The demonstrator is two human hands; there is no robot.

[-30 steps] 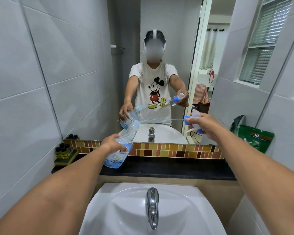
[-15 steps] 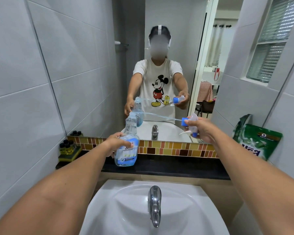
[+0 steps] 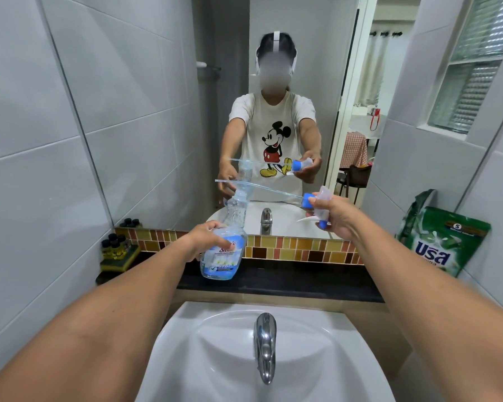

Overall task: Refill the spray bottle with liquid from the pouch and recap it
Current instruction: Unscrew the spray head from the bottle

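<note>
A clear spray bottle [image 3: 225, 256] with a blue label stands upright on the black ledge [image 3: 288, 281], its neck uncapped. My left hand [image 3: 205, 237] grips its body. My right hand [image 3: 336, 216] holds the blue-and-clear trigger spray head [image 3: 318, 203] off to the right at neck height. Its long clear dip tube [image 3: 259, 187] points left, fully out of the bottle, passing just above the neck. A green refill pouch [image 3: 440, 242] leans against the right wall on the ledge.
A white sink [image 3: 192, 349] with a chrome tap [image 3: 265, 343] lies below the ledge. Small dark-capped bottles [image 3: 115, 245] sit on a sponge at the ledge's left end. A mirror behind reflects a person and the bottle.
The bottle went from tilted in the air to upright on the ledge. The spray head and its tube drew fully out of the neck to the right.
</note>
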